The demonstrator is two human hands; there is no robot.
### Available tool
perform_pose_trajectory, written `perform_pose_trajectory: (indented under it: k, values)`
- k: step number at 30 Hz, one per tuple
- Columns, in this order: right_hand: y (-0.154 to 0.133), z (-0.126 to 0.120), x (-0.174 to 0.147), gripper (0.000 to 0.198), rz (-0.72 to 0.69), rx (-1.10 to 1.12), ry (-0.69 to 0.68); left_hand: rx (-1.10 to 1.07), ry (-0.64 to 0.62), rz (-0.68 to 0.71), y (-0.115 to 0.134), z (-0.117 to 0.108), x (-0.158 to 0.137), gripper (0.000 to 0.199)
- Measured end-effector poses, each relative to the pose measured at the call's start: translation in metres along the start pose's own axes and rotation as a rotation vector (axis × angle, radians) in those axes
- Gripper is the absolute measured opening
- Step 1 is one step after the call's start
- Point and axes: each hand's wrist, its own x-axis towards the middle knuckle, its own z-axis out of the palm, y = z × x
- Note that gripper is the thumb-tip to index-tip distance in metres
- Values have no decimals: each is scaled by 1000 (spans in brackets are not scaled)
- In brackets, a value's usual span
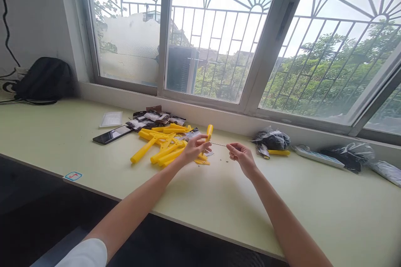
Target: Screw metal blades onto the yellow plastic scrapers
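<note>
My left hand [196,149] is closed around a yellow plastic handle [209,130], which stands upright with its rounded end above the fingers. My right hand [242,156] pinches a thin metal rod [218,144], possibly a screwdriver shaft. The rod points left and its far end meets the yellow piece or lies just beside it; the exact contact is too small to tell. Beside and behind my left hand lies a pile of yellow plastic handles [145,150]. A few tiny metal pieces [227,161] lie on the table below the rod.
Behind the pile sit black-and-clear packets [153,117], a phone [112,134] and a clear plastic case [111,119]. Bagged black items [272,138] and a white power strip [319,157] line the window side. A black backpack [45,79] rests far left. The table's front edge [200,225] runs below my arms.
</note>
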Motion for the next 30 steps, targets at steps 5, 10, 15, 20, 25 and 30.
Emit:
perform_pose_trajectory:
  k: [5,10,15,20,25,30]
  values:
    - [-1,3,-1,43,0,84,14,-297,8,-92,15,-1,-3,53]
    - [0,0,1,38,-25,131,32,-107,-47,-114,5,-1,-2,61]
    - [-1,3,-2,37,-67,52,22,-11,-88,-115,3,0,-2,62]
    - [-2,8,-3,37,-91,24,33,-51,-79,-111,12,-4,-5,61]
    - [-1,6,-2,38,-99,-2,50,-29,-99,-103,9,-3,-5,60]
    - [4,4,1,41,-83,16,47,-38,-35,-52,-1,-2,0,61]
